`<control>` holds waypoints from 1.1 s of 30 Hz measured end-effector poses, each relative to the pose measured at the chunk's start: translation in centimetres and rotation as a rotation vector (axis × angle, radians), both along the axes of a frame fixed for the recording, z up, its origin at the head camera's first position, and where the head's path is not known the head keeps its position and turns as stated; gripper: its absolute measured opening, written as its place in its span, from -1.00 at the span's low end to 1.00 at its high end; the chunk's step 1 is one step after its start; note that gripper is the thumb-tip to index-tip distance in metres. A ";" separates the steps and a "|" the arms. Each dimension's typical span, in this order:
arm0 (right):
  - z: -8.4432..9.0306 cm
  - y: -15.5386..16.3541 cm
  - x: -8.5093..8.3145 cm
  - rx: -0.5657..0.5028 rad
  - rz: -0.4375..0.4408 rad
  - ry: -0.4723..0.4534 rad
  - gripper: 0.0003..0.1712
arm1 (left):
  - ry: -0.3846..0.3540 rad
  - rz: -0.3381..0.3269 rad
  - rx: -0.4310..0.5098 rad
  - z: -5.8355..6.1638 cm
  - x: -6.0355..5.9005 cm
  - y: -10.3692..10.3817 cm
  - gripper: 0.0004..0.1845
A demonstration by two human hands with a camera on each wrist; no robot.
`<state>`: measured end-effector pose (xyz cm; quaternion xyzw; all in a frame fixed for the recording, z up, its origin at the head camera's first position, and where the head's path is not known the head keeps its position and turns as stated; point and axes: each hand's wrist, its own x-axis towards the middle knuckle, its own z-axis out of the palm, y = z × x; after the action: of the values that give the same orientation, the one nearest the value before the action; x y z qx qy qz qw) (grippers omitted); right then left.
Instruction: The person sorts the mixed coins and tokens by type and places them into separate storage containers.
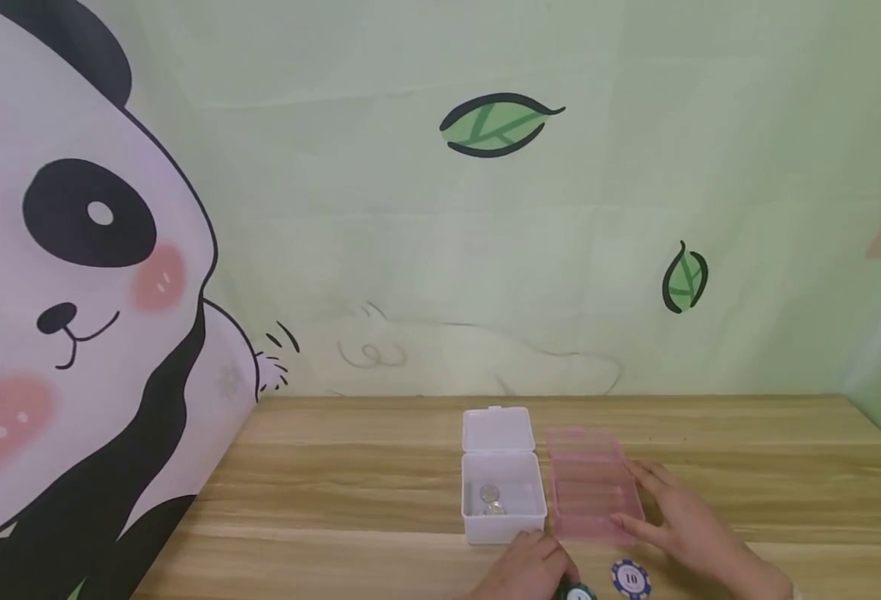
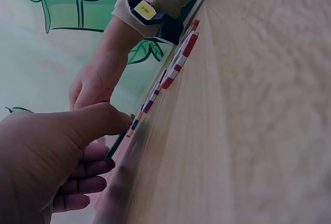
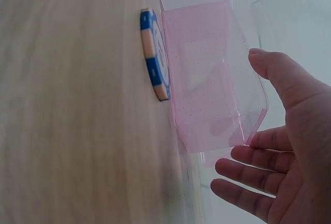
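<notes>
My left hand [image 1: 526, 567] pinches a dark green poker chip [image 1: 579, 593] just in front of the white box; in the left wrist view the chip [image 2: 118, 146] shows edge-on between thumb and fingers. My right hand [image 1: 691, 525] holds the right side of an open pink see-through plastic box [image 1: 593, 527], thumb [image 3: 269, 61] at the rim and index finger by the corner. A blue-and-white poker chip [image 1: 631, 579] marked 10 lies in front of that box. The open white box [image 1: 503, 530] stands beside it on the left, with several silver coins [image 1: 491, 496] inside.
Red-and-white poker chips [image 2: 183, 56] and a purple-edged chip [image 2: 151, 99] lie on the wooden table [image 1: 335, 492] in the left wrist view. Behind the table hangs a green backdrop [image 1: 410, 250] with a panda and leaves drawn on it.
</notes>
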<state>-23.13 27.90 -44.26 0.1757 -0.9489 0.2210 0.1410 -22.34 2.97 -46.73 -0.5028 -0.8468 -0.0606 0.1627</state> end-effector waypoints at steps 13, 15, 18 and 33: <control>0.2 0.2 -0.1 -0.032 0.004 -0.021 -0.10 | 0.000 0.027 0.040 2.3 0.2 0.5 -0.70; 0.1 0.3 -0.1 -0.033 0.009 -0.010 -0.10 | -0.014 0.044 0.022 2.8 0.3 0.5 -0.67; 0.1 0.3 -0.1 -0.032 0.016 0.017 -0.12 | -0.043 0.060 0.002 3.6 0.3 0.5 -0.63; 0.1 0.2 -0.3 -0.040 0.039 0.055 -0.15 | -0.016 0.087 0.106 5.5 -1.0 1.0 -0.65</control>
<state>-23.38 28.11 -44.19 0.1972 -0.9365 0.2375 0.1662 -23.33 4.01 -41.19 -0.4556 -0.8648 -0.1020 0.1848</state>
